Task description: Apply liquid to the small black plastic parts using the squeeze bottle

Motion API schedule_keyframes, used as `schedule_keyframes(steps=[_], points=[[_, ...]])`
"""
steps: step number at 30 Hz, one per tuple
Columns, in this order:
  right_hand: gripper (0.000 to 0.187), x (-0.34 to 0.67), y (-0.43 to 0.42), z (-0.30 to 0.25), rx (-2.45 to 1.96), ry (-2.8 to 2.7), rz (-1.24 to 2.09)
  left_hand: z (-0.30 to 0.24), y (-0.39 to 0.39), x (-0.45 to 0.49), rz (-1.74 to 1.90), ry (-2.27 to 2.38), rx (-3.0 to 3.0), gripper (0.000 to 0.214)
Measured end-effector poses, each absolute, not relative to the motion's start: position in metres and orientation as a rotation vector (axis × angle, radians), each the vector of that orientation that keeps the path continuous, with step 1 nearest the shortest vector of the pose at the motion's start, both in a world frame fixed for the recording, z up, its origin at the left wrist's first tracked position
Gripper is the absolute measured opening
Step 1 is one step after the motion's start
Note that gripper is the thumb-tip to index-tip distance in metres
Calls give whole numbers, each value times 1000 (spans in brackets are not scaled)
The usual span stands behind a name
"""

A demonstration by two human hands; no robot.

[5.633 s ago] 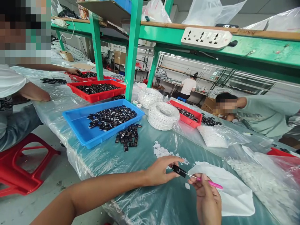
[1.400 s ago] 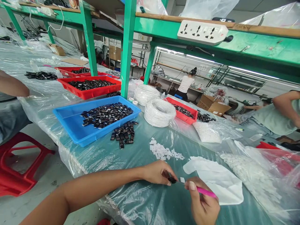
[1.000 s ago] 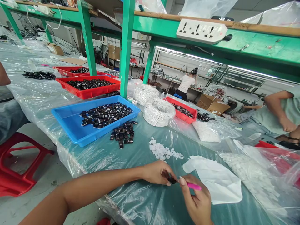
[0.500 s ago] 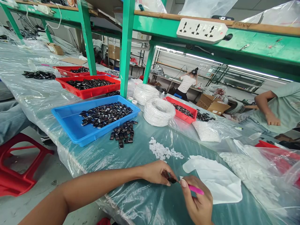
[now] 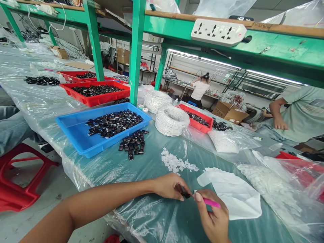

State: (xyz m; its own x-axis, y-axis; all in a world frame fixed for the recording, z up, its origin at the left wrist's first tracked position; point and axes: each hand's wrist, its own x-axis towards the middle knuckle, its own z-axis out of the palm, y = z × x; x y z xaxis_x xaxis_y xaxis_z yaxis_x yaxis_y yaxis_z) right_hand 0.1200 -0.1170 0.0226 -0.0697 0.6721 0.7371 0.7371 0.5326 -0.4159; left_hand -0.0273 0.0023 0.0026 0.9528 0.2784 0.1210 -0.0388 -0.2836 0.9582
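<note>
Low in the middle of the view, my left hand pinches a small black plastic part between thumb and fingers. My right hand is closed around a slim tool with a pink handle, its thin tip turned to the black part. Fingers hide much of both, and whether the tip touches the part I cannot tell. Just beyond my hands lies a scatter of small white pieces. Farther off, loose black parts lie beside a blue tray that holds many more.
A white sheet lies right of my hands, near a plastic bag of white pieces. Wire coils stand by a green post. Red trays hold black parts. Across the table is a person in a pale green shirt.
My hands and what they hold have barely moved. The person at the right has shifted a forearm to the left; the person in the background has moved slightly left.
</note>
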Motion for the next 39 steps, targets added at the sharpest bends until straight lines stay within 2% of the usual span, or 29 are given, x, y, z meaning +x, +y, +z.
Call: schedule_keyframes(steps=[39], points=[[13,118,-115,23,-1207,-1793,-82,4,1,-27,310,180,1829,31]])
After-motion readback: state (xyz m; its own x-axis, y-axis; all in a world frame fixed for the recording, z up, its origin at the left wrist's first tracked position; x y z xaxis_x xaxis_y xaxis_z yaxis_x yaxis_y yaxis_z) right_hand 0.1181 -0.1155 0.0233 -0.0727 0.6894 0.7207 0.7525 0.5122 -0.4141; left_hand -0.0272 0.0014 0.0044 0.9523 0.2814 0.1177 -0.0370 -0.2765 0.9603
